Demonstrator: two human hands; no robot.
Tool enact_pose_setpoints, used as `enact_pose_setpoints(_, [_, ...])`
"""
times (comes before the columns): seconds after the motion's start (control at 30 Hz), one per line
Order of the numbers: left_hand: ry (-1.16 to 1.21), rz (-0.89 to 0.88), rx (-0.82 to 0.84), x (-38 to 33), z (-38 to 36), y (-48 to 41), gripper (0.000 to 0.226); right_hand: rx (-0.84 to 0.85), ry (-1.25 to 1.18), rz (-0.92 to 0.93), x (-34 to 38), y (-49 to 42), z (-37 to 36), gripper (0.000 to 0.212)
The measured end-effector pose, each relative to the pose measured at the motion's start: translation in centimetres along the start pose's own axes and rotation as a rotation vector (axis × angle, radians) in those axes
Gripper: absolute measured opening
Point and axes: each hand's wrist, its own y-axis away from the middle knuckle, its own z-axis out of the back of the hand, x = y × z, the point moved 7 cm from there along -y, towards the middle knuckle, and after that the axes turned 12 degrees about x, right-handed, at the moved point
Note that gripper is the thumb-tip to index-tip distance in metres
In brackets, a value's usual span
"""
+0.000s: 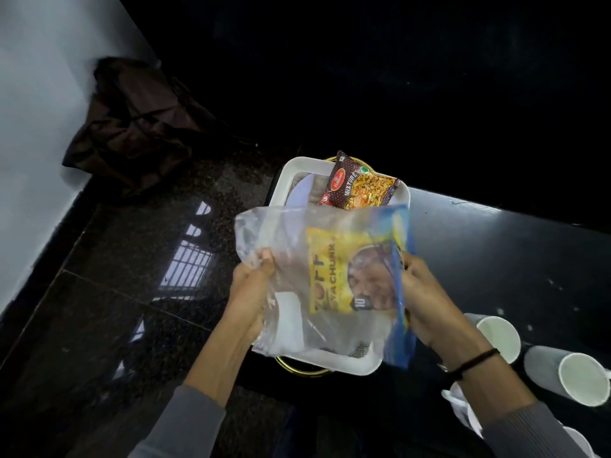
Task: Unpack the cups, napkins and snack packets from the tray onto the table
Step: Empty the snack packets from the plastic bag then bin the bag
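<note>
I hold a clear plastic bag [291, 246] above the white tray [281, 180]. My left hand [251, 285] grips its left edge and my right hand [426, 292] grips its right, blue-printed edge. Inside the bag shows a yellow snack packet [334, 276]. A brown and orange mixture packet [357, 186] leans on the tray's far rim. Something pale lies in the tray's far left corner, unclear what. White cups [499, 338] [582, 378] lie on the dark table [496, 259] at the right.
The tray rests on a gold-rimmed stand [297, 368] at the table's left end. Dark polished floor [132, 259] lies left, with a brown bag [132, 127] against the white wall [33, 94]. More white items sit at the lower right edge.
</note>
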Motion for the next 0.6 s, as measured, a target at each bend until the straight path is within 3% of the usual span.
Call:
enact_pose_setpoints(0.13, [0.042,-0.013,-0.212,0.3,1.7,0.2,0.026,-0.165,0.018,0.066,1.2,0.7,1.9,0.017])
enact_pose_setpoints(0.2, [0.073,-0.006,-0.247,0.5,2.5,0.2,0.023,-0.227,-0.010,0.069,0.9,1.2,3.2,0.006])
enact_pose_setpoints(0.4, [0.077,0.016,-0.353,0.4,4.7,0.9,0.027,-0.471,-0.057,0.197,0.3,2.9,5.8,0.010])
enact_pose_setpoints(0.6, [0.058,-0.005,-0.398,0.2,6.0,1.2,0.028,-0.466,0.154,0.237,-0.9,2.9,4.7,0.020])
